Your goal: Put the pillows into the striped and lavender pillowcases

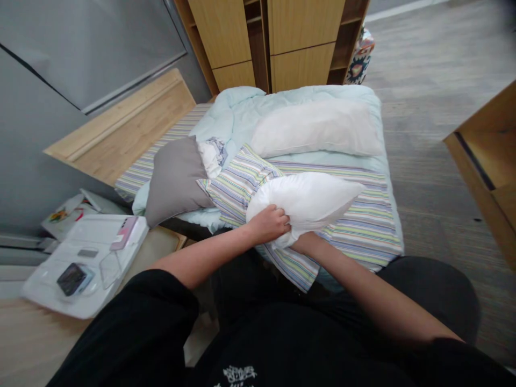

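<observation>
We've got a bed (161, 142) by a wooden wardrobe (302, 37), grey plank floor (427, 161) alongside. White pillow (310, 204), soft and bunched, sits over the striped bedding (355, 236). Our left hand (268, 224) has it gripped, fingers (280, 216) curled shut and sunk into the fabric. Our right hand (307, 243) presses against its underside; those fingers are hidden, so we cannot tell how far open.
</observation>
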The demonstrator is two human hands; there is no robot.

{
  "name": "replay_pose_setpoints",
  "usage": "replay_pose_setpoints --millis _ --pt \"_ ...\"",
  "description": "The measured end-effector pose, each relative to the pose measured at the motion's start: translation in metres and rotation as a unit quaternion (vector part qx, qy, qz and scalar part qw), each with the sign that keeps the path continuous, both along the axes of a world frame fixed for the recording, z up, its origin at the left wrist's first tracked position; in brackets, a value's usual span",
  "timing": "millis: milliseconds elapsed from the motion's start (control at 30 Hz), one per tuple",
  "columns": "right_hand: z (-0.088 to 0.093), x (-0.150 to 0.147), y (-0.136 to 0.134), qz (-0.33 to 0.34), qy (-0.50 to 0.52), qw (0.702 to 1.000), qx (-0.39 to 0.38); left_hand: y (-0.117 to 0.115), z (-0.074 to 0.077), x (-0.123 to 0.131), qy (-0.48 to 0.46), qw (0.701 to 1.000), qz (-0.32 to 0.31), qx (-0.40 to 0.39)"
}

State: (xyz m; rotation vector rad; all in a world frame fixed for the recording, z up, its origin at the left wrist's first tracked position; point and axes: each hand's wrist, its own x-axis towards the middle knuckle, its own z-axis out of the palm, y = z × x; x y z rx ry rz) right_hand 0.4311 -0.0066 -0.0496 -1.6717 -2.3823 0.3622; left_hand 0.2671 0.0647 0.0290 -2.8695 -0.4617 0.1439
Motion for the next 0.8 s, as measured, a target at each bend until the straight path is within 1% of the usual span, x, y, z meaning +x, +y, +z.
replay_pose_setpoints --millis 67,100,133,167,200,233,300,367,400,500,567,600,667,700,733,800 --pt "0.002 0.016 -0.002 0.067 -0.02 0.998 -0.009 0.019 0.005 -0.007 0.003 0.999 0.041 0.014" --pt "0.004 0.022 -0.005 0.09 -0.028 0.996 -0.002 0.026 0.006 -0.009 -0.001 0.998 0.064 0.024" --pt "0.007 0.027 -0.01 0.1 -0.034 0.994 0.009 0.032 0.007 -0.009 -0.007 0.996 0.081 0.031" --pt "0.01 0.03 -0.015 0.096 -0.036 0.994 0.022 0.034 0.005 -0.008 -0.011 0.996 0.088 0.033" --pt "0.012 0.032 -0.02 0.083 -0.034 0.995 0.03 0.034 0.001 -0.005 -0.013 0.996 0.081 0.03" --pt "0.015 0.033 -0.025 0.073 -0.032 0.996 0.032 0.032 -0.005 0.0 -0.01 0.998 0.058 0.018" --pt "0.017 0.034 -0.03 0.069 -0.035 0.997 0.024 0.023 -0.024 0.01 -0.002 1.0 -0.006 -0.022" --pt "0.016 0.034 -0.031 0.077 -0.039 0.996 0.019 0.014 -0.048 0.021 -0.002 0.997 -0.045 -0.059" --pt "0.014 0.033 -0.03 0.081 -0.04 0.996 0.021 0.011 -0.06 0.026 -0.003 0.996 -0.047 -0.073" --pt "0.005 0.03 -0.024 0.122 -0.041 0.991 0.04 0.008 -0.094 0.041 0.021 0.992 -0.02 -0.119" --pt "-0.003 0.03 -0.02 0.146 -0.049 0.987 0.041 0.008 -0.11 0.051 0.055 0.987 -0.009 -0.151" --pt "-0.008 0.03 -0.019 0.149 -0.051 0.987 0.034 0.008 -0.114 0.055 0.071 0.984 -0.005 -0.163" --pt "-0.016 0.033 -0.02 0.134 -0.043 0.99 0.022 0.009 -0.116 0.059 0.09 0.98 -0.004 -0.179" --pt "-0.02 0.035 -0.022 0.128 -0.035 0.991 0.021 0.009 -0.113 0.059 0.091 0.979 -0.009 -0.185" --pt "-0.023 0.037 -0.025 0.127 -0.025 0.991 0.025 0.01 -0.107 0.058 0.087 0.978 -0.018 -0.191" --pt "-0.028 0.041 -0.029 0.13 -0.003 0.991 0.033 0.01 -0.088 0.051 0.073 0.975 -0.037 -0.205"
